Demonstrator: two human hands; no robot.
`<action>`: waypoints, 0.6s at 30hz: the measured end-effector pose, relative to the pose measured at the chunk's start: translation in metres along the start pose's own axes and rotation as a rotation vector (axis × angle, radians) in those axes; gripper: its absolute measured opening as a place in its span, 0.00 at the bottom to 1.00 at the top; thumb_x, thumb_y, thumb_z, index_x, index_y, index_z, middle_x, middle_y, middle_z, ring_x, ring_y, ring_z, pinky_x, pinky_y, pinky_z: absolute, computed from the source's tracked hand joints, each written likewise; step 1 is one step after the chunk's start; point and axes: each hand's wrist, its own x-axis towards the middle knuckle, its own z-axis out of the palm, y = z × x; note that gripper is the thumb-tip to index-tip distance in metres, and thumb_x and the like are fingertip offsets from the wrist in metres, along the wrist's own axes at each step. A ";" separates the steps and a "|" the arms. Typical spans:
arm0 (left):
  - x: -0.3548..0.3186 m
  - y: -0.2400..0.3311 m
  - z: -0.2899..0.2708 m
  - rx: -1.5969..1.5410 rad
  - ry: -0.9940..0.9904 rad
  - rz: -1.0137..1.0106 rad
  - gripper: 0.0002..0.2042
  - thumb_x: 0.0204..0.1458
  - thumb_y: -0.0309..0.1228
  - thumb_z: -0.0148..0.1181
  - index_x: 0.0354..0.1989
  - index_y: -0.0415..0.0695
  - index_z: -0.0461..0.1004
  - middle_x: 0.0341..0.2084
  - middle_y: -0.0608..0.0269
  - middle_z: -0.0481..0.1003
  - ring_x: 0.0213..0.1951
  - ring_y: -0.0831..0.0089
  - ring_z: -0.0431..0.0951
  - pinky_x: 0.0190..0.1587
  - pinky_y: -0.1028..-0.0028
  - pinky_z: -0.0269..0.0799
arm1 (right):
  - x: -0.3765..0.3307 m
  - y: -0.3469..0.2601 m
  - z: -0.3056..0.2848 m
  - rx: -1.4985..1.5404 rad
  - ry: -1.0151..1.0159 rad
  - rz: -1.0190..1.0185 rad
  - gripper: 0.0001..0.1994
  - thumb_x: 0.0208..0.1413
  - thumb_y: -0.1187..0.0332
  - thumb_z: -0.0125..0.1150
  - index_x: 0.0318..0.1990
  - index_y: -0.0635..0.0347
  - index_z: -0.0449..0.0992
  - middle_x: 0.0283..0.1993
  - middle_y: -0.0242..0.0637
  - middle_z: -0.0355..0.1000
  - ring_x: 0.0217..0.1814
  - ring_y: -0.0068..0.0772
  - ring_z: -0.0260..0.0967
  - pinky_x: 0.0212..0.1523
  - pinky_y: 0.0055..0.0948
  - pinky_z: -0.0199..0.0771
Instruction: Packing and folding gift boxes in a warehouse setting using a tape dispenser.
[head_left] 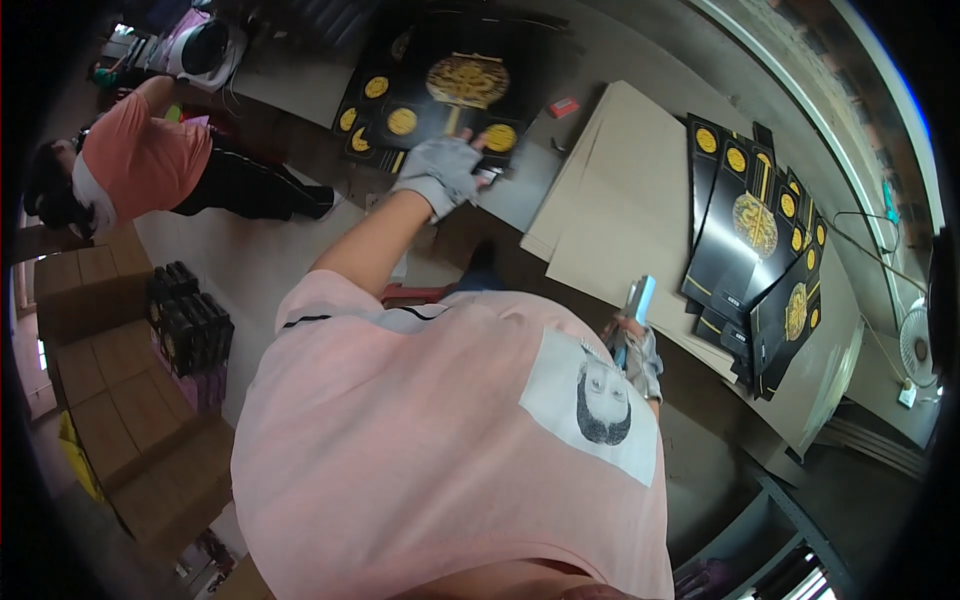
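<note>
My left hand (442, 172), in a grey fingerless glove, reaches forward and grips the near edge of a flat black card sheet (440, 95) printed with gold round patterns, which lies on a grey table. My right hand (640, 350), also gloved, stays low by my hip and holds a light-blue hand tool (640, 300) upright. My pink shirt (420, 460) fills the lower middle of the view and hides what lies under it.
More black-and-gold sheets (760, 240) are stacked at the right on brown cardboard sheets (630, 190). A small red object (563, 107) lies on the table. Another person (150, 160) bends over at the upper left. Cardboard boxes (110, 380) and black bundles (188, 322) stand on the left.
</note>
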 end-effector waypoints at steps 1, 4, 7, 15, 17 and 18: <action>-0.006 0.003 0.003 -0.031 0.052 0.087 0.37 0.45 0.48 0.58 0.63 0.47 0.53 0.59 0.51 0.59 0.61 0.57 0.58 0.62 0.67 0.50 | 0.013 0.002 0.010 -0.053 -0.023 0.021 0.12 0.43 0.66 0.60 0.33 0.60 0.68 0.22 0.35 0.67 0.22 0.28 0.65 0.25 0.27 0.67; -0.018 -0.009 0.013 -0.030 0.149 0.204 0.35 0.46 0.46 0.58 0.62 0.46 0.54 0.59 0.52 0.58 0.61 0.58 0.58 0.63 0.67 0.50 | 0.035 -0.001 0.051 -0.421 -0.068 -0.332 0.12 0.43 0.68 0.60 0.36 0.60 0.68 0.25 0.30 0.64 0.25 0.23 0.62 0.24 0.24 0.63; -0.019 -0.025 0.021 0.015 0.170 0.172 0.34 0.46 0.43 0.58 0.62 0.49 0.55 0.61 0.55 0.55 0.62 0.59 0.56 0.62 0.64 0.52 | 0.022 -0.032 0.116 -0.551 -0.110 -0.352 0.09 0.44 0.70 0.59 0.34 0.59 0.68 0.25 0.29 0.63 0.25 0.22 0.60 0.25 0.25 0.62; -0.007 -0.040 0.020 0.116 0.119 0.453 0.27 0.48 0.35 0.49 0.60 0.60 0.59 0.62 0.69 0.56 0.63 0.67 0.56 0.61 0.67 0.54 | 0.043 -0.026 0.173 -0.525 -0.062 -0.409 0.06 0.43 0.74 0.58 0.27 0.61 0.67 0.25 0.33 0.61 0.26 0.29 0.60 0.28 0.28 0.62; -0.005 -0.043 0.016 0.140 0.103 0.435 0.26 0.48 0.35 0.47 0.61 0.61 0.58 0.61 0.68 0.57 0.62 0.68 0.57 0.61 0.69 0.53 | 0.040 -0.029 0.177 -0.733 -0.063 -0.562 0.07 0.41 0.74 0.59 0.27 0.63 0.67 0.27 0.37 0.62 0.29 0.34 0.61 0.31 0.30 0.62; -0.004 -0.045 0.021 0.141 0.164 0.451 0.26 0.48 0.35 0.47 0.60 0.61 0.58 0.61 0.68 0.58 0.62 0.69 0.57 0.61 0.70 0.53 | 0.043 -0.026 0.177 -0.730 -0.051 -0.559 0.07 0.41 0.74 0.59 0.27 0.63 0.67 0.27 0.37 0.62 0.29 0.34 0.61 0.31 0.30 0.62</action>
